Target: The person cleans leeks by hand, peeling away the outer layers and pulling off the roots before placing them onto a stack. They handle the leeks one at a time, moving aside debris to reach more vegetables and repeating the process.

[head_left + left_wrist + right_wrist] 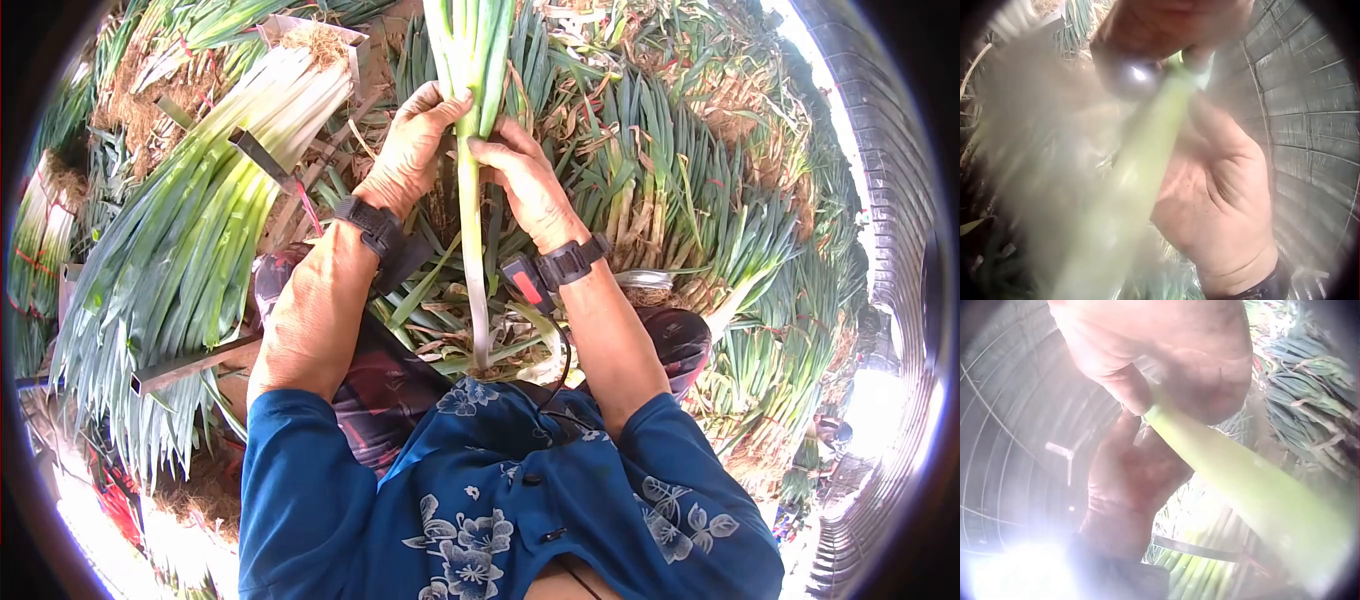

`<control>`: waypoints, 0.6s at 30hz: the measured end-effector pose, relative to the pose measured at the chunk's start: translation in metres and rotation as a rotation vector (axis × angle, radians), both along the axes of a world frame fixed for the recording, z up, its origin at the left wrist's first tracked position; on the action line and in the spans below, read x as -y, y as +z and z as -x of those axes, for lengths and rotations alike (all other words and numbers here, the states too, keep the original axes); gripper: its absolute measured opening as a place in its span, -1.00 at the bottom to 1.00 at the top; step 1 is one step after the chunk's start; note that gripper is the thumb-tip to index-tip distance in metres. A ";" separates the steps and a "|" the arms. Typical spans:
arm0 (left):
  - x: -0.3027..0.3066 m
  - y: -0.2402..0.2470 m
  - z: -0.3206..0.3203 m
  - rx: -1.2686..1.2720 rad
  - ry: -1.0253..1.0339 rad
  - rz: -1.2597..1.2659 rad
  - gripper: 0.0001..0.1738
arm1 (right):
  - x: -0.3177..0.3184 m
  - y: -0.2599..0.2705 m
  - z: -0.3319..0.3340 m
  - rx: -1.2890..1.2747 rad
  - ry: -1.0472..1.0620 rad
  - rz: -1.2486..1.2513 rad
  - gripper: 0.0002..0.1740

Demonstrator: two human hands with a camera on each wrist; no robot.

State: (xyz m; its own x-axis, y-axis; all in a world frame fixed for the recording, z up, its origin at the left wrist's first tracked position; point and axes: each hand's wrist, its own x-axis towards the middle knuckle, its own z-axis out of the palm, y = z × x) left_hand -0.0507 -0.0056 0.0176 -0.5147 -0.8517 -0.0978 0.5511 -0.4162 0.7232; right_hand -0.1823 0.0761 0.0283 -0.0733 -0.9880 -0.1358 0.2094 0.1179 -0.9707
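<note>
One long leek (470,215) stands lengthwise before the person, green leaves at the top of the head view and white root end near the lap. The left hand (413,145) pinches it from the left where the leaves begin to fan out. From the other side the right hand (522,175) grips it at nearly the same height, thumb against the stalk. In the left wrist view the pale green stalk (1141,162) runs up to both hands. The right wrist view shows the stalk (1229,462) blurred and close, leaving the fingers.
A large pile of leeks (215,210) lies on a metal-barred stand at the left, one bar (190,365) jutting toward the person. Bundled leeks (650,180) cover the ground on the right, with loose leaf scraps below the hands. A ribbed plastic wall (885,170) curves at the far right.
</note>
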 end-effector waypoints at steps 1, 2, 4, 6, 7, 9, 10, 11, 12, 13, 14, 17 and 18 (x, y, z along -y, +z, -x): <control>-0.001 -0.002 0.001 -0.003 0.007 0.011 -0.86 | -0.001 -0.002 0.000 0.008 -0.019 -0.004 -0.69; -0.003 -0.003 0.003 -0.006 0.013 0.022 -0.86 | -0.001 -0.003 0.000 0.016 -0.039 -0.008 -0.71; -0.007 -0.004 0.005 -0.004 0.015 0.026 -0.83 | -0.004 -0.006 0.002 0.030 -0.083 -0.018 -0.73; -0.009 -0.005 0.009 -0.025 0.004 0.031 -0.83 | -0.003 -0.008 0.005 0.077 -0.081 -0.026 -0.74; -0.011 -0.006 0.009 -0.035 0.001 0.032 -0.83 | -0.004 -0.009 0.006 0.100 -0.078 -0.031 -0.74; -0.011 -0.009 0.009 -0.024 -0.021 0.025 -0.81 | -0.006 -0.003 0.004 0.129 -0.084 -0.037 -0.75; -0.012 -0.011 0.008 -0.018 -0.033 0.020 -0.80 | -0.007 -0.002 0.003 0.144 -0.089 -0.041 -0.75; -0.014 -0.010 0.009 -0.021 -0.025 0.009 -0.80 | -0.008 -0.003 0.003 0.100 -0.076 -0.059 -0.75; -0.017 -0.008 0.009 -0.026 -0.016 -0.001 -0.79 | -0.009 -0.005 0.005 0.057 -0.063 -0.076 -0.75; -0.019 -0.007 0.010 -0.030 -0.008 -0.012 -0.79 | -0.009 -0.006 0.007 0.013 -0.050 -0.093 -0.75; -0.018 -0.009 0.012 -0.043 0.023 0.012 -0.78 | -0.010 -0.008 0.006 -0.005 -0.047 -0.101 -0.75; -0.015 -0.014 0.014 0.083 0.068 0.104 -0.79 | -0.016 -0.010 -0.001 -0.042 -0.092 -0.043 -0.74; -0.017 -0.012 0.014 0.120 0.080 0.123 -0.78 | -0.019 -0.005 -0.006 -0.079 -0.131 -0.052 -0.73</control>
State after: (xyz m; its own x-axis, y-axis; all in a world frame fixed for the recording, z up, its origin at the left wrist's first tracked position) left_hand -0.0645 0.0113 0.0052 -0.4362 -0.8986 -0.0475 0.4852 -0.2793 0.8286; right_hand -0.1760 0.0952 0.0234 -0.2132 -0.9612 -0.1749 0.1490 0.1450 -0.9782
